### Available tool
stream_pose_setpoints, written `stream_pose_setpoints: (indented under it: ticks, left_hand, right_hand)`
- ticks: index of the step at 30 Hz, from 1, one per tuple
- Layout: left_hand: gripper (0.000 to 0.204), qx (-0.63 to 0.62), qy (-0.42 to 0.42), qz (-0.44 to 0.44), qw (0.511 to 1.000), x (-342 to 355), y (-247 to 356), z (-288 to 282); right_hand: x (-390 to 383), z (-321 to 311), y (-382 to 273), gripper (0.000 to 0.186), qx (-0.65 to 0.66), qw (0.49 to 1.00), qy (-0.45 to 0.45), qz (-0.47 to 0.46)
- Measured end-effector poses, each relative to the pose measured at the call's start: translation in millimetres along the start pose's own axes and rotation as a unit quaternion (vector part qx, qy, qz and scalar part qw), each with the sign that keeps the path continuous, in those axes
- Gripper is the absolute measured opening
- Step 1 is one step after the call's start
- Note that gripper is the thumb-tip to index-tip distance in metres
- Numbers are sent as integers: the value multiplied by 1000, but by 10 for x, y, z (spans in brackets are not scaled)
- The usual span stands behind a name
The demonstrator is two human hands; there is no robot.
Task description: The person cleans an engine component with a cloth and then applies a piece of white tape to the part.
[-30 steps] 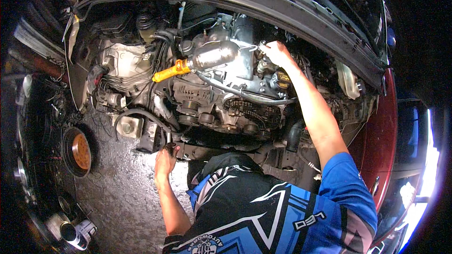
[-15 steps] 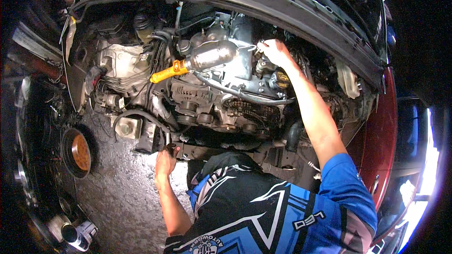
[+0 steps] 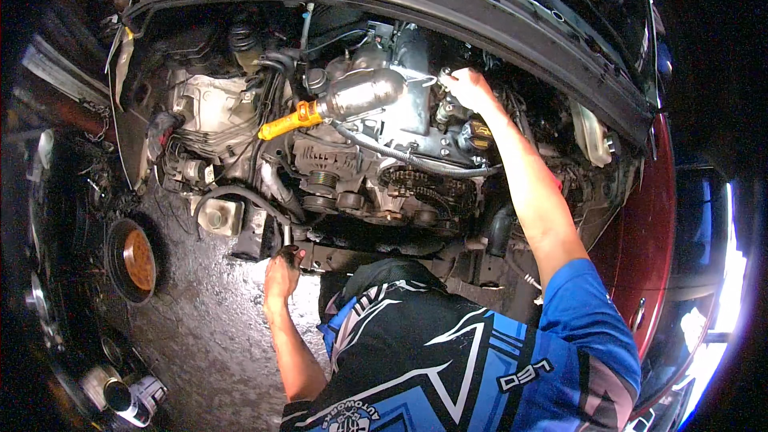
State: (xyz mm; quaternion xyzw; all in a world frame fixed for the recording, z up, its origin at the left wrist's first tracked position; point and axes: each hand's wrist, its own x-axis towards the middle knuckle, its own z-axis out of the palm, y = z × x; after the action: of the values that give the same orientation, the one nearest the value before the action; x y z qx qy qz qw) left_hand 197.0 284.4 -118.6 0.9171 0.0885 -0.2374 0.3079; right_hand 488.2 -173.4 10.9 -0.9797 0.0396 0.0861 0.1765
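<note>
My right hand [image 3: 474, 92] is closed at the top of the engine [image 3: 412, 96], with a small metallic piece showing at its fingertips that I cannot make out. Just left of it lies a work light [image 3: 360, 94] with a clear lamp, a yellow handle [image 3: 290, 120] and a wire hook [image 3: 414, 77]. Down at the front of the engine bay, my left hand [image 3: 283, 274] has its fingers curled beside the dark front crossmember [image 3: 344, 259]. A short pale metal piece [image 3: 287, 234] stands just above those fingers; what they grip is hidden.
Below the work light are the alternator [image 3: 322, 156], pulleys and an exposed timing chain [image 3: 424, 182]. A black oil filler cap [image 3: 478, 136] sits under my right forearm. A round pan [image 3: 136, 262] with brownish contents is on the wet floor at left. A red body panel [image 3: 652, 232] borders the right.
</note>
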Motion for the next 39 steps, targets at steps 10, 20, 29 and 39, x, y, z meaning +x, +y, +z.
stream_pose_setpoints:
  ticks: [10,20,29,39]
  left_hand:
    - [41,-5,-5,18,1000,21,33,47]
    - [38,-21,8,61,998,117,137,24]
    - [39,-47,23,67,996,62,251,-24]
    - [41,-37,52,71,995,45,26,109]
  right_hand:
    - [80,43,119,48,42,999,3,-17]
    - [-71,56,51,51,75,996,47,-25]
    - [-60,82,68,44,98,992,36,-74]
    - [-150,-78,-173,37,135,988,-69,-40]
